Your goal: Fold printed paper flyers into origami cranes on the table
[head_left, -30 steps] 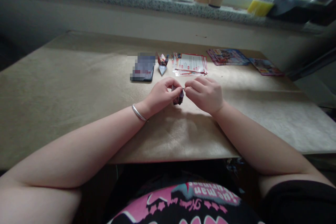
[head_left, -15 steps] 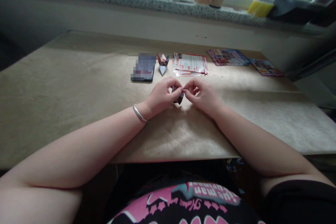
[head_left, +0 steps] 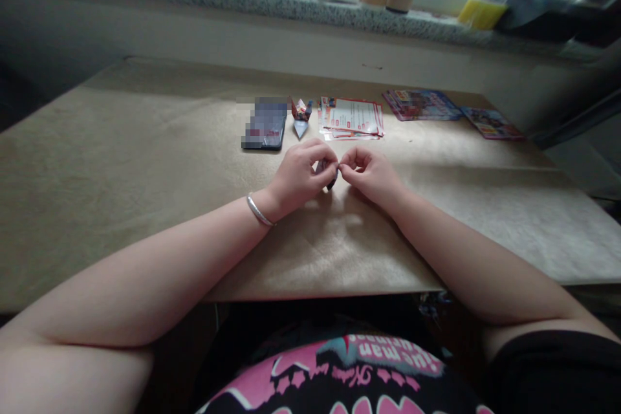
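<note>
A small dark folded paper piece (head_left: 331,178) is pinched between both hands over the brown table (head_left: 145,155). My left hand (head_left: 301,174), with a silver bracelet on its wrist, curls around the piece's left side. My right hand (head_left: 371,171) grips its right edge with thumb and fingertips pressed together. Most of the paper is hidden by my fingers.
Behind my hands lie a dark phone (head_left: 264,124), a finished folded paper figure (head_left: 301,116), a stack of red-and-white leaflets (head_left: 352,118) and colourful booklets (head_left: 421,105) further right. A stone windowsill (head_left: 291,3) holds bottles and cartons.
Both hands have drawn slightly away from me and closer together. The paper piece is now more covered by my fingers, and my right hand has turned so its fingers pinch tighter.
</note>
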